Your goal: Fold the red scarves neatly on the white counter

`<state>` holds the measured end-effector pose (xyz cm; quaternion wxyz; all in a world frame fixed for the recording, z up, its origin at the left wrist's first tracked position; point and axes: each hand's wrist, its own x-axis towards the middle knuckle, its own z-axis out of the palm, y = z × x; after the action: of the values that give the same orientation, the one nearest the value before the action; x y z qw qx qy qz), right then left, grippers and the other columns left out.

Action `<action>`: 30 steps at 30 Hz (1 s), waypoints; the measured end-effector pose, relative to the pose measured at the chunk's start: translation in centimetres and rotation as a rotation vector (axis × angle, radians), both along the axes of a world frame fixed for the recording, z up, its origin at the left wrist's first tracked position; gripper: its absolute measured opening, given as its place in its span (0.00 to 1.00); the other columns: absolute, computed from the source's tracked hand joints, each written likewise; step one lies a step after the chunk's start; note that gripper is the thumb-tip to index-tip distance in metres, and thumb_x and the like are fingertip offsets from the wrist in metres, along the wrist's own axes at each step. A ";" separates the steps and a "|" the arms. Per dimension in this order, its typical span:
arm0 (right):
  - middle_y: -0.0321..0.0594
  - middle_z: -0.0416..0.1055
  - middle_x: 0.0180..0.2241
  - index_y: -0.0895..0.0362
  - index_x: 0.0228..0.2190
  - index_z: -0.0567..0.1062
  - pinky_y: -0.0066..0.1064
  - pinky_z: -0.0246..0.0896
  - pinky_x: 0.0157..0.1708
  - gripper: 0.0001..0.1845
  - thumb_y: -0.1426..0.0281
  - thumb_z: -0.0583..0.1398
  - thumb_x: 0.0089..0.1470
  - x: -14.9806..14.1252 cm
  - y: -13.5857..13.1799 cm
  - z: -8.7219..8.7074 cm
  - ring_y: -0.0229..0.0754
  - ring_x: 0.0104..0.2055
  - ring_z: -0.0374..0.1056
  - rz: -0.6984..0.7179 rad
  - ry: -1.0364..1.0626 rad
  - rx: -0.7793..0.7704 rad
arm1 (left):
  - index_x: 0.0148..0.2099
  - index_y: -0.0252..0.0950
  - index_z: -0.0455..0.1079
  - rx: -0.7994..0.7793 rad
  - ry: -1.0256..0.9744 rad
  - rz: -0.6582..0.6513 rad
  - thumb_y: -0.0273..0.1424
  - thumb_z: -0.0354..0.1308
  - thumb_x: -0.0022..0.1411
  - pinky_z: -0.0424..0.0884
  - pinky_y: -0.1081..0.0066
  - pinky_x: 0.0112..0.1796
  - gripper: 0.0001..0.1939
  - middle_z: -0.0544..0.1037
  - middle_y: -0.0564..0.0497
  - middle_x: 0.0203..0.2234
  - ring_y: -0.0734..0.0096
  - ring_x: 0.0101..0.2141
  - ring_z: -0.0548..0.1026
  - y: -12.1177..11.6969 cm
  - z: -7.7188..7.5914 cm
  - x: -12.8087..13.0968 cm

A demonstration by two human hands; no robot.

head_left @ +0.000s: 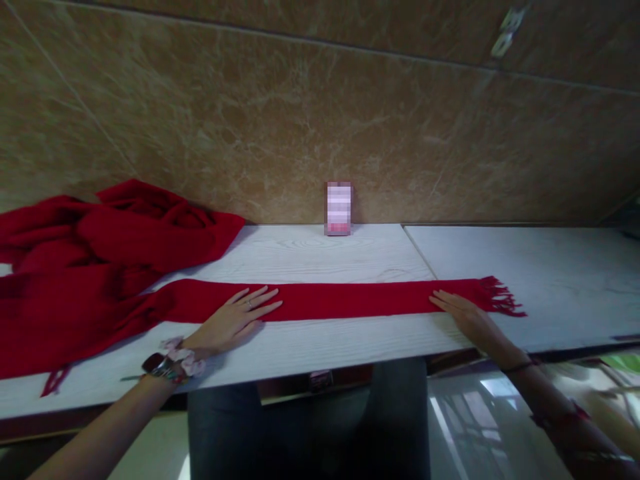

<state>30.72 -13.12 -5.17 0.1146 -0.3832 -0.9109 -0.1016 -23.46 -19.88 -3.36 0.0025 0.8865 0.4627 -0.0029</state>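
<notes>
A red scarf [345, 301] lies in a long, narrow, flat strip along the white table. Its fringed end [503, 297] points right, and the left part runs into a loose, crumpled heap [120, 233] of the same red cloth. Flat on the strip's left portion rests my left hand [240, 319], fingers spread and a ring on one of them. My right hand [463, 312] presses on the strip close to the fringe, its fingers stretched out together. Neither hand grips the cloth.
Against the brown marbled wall [280, 120] stands a small phone-like rectangle [339, 208], its face blurred. The white wood-grain table [320, 350] has a seam right of the middle. Its front edge runs just above my legs [225, 427]. A metal fitting [507, 32] is on the wall.
</notes>
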 end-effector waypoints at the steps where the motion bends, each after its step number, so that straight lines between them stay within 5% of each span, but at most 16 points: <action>1: 0.48 0.66 0.51 0.61 0.49 0.69 0.38 0.60 0.51 0.24 0.78 0.43 0.56 0.0 0.0 0.0 0.42 0.53 0.61 -0.003 -0.007 0.005 | 0.62 0.46 0.49 -0.001 0.004 0.009 0.36 0.36 0.66 0.47 0.58 0.56 0.23 0.51 0.54 0.61 0.63 0.60 0.50 0.0 0.0 0.0; 30: 0.45 0.69 0.48 0.61 0.46 0.71 0.36 0.61 0.51 0.27 0.83 0.44 0.48 -0.1 1.2 -1.5 0.41 0.50 0.64 -0.091 0.014 0.131 | 0.61 0.43 0.53 -0.038 -0.006 0.102 0.32 0.36 0.63 0.49 0.57 0.55 0.24 0.52 0.53 0.61 0.66 0.59 0.50 -0.5 0.7 1.6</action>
<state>30.59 -11.89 -6.70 0.1411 -0.4166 -0.8831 -0.1633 -21.81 -20.36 -2.62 0.0208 0.8616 0.5072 -0.0086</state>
